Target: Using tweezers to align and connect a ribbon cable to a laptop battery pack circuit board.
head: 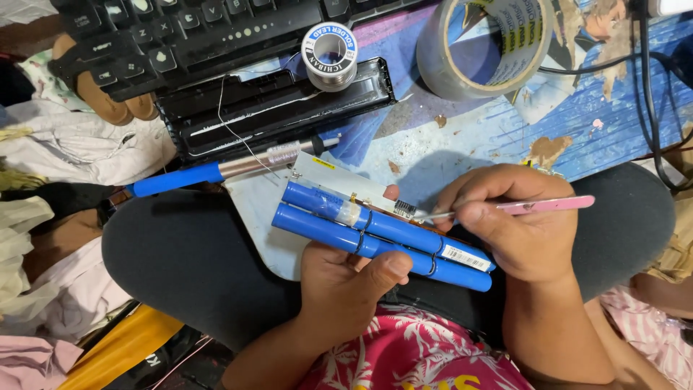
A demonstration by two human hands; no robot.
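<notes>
The far ends of the keyboard and tape roll are cut off above the battery pack. The left hand grips the pack from below, over the lap. The right hand pinches pink tweezers, tips touching the pack's small board. A soldering iron and a solder spool lie beyond the pack on a worn blue surface.

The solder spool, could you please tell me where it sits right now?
In the head view the solder spool stands upper centre, on the black casing just below the keyboard, left of the tape roll.
</notes>
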